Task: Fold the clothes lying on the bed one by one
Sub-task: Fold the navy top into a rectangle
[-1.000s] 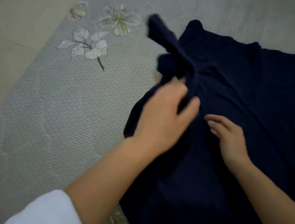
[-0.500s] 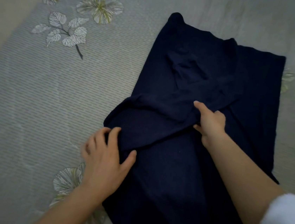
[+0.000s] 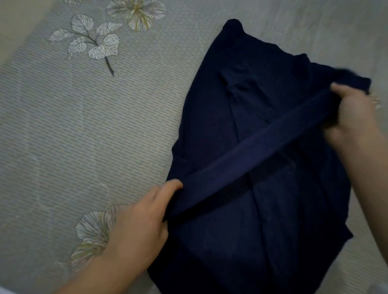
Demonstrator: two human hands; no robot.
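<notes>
Head view: navy garment [image 3: 265,215] is laid on the bed cover [image 3: 69,132], right of centre. A strip [image 3: 255,151] of it is held taut diag. across: near-left end pinched by left hand [image 3: 140,225], far-right end gripped in curled fingers of right hand [image 3: 351,116]. Step judged: side fold-in; next, strip needs laying flat & smoothing

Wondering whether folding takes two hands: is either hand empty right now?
No: the left hand grips one end of a taut strip of the navy garment, and the right hand grips the other end.
</notes>
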